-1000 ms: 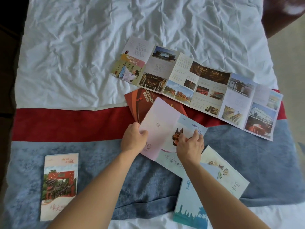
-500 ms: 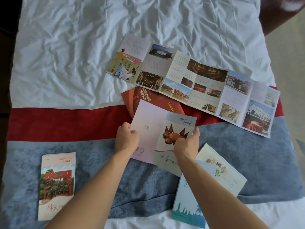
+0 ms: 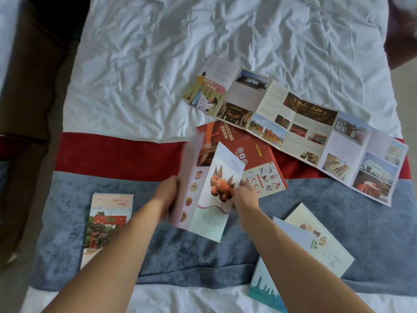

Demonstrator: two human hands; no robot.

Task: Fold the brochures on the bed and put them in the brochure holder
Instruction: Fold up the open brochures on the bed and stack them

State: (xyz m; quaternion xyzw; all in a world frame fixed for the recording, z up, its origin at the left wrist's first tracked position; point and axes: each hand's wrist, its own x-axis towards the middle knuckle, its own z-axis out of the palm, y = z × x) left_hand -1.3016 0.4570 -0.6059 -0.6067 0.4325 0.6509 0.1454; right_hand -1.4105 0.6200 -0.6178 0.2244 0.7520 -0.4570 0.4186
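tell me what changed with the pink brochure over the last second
The pink brochure, flat and half open before, is now being folded: the left hand swings its pink panel up and over while the right hand keeps pinching the crab cover. The red brochure beneath shows more. The long unfolded brochure and the folded ones stayed put.

The bed (image 3: 158, 64) wears white cloth, matt and heavily creased; across it at six o'clock runs a blue runner (image 3: 338, 222) of soft, napped fabric, mottled like velvet, edged by a red band (image 3: 112, 154) of similar pile; the long unfolded brochure (image 3: 293, 123) at two o'clock is coated paper with a faint sheen; the pink brochure (image 3: 209, 211) and the red brochure (image 3: 252, 152) look smooth, printed paper.
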